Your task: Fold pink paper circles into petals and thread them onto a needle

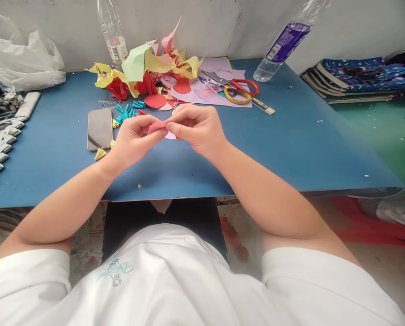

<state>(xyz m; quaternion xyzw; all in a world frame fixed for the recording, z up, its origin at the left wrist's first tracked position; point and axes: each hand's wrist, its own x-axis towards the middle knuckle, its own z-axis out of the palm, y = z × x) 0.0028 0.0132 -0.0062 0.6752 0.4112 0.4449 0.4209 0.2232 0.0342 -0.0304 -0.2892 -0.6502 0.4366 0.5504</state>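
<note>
Both my hands meet over the blue table (195, 167), pinching a small piece of pink paper (157, 127) that looks folded or rolled. My left hand (134, 136) holds its left end between thumb and fingers. At the right end, the thumb and fingertips of my right hand (200, 129) press on it. Part of the paper is hidden by my fingers. Just beyond lie several small rolled teal paper pieces (125, 113) and a red paper circle (155, 100). A yellow folded paper piece (100, 154) lies close to my left wrist.
A phone (99, 129) lies left of my hands. Behind are crumpled coloured papers (134, 63), lilac sheets (219, 95), scissors (238, 90) and a box cutter (264, 107). Two plastic bottles, one purple-labelled (284, 45), stand at the back. A white plastic bag (26, 59) sits at far left.
</note>
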